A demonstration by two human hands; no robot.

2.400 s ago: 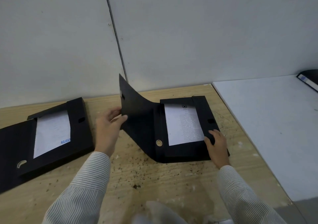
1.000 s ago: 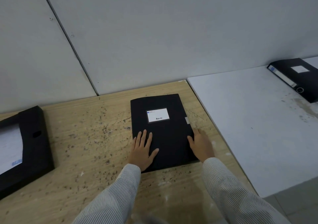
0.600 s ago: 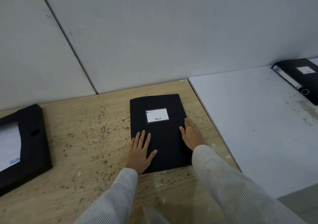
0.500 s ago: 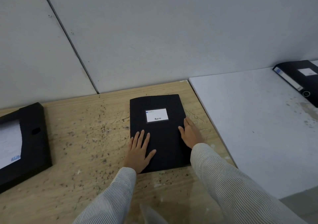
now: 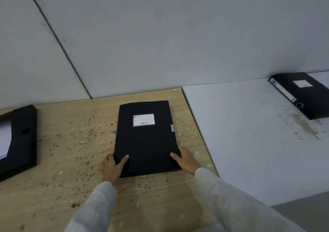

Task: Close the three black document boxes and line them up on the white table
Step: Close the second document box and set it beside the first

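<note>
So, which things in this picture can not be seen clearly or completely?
- Open box, head view: its left part is cut off by the frame edge.
- Box on the white table: its right end is cut off by the frame edge.
- Label on the middle box: print too small to read.
- Left hand and right hand: most fingers hidden under or behind the box edges.

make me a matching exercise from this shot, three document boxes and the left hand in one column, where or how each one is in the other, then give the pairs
Things
1. middle document box
2. left document box
3. far document box
4. left hand

Places or states
A. closed, lying on the white table
B. open, paper showing, at the wooden table's left edge of view
C. gripping a near corner, thumb on the lid
D. closed, white label up, held at both near corners

Pairs: 1-D, 2-B, 3-A, 4-C
</note>
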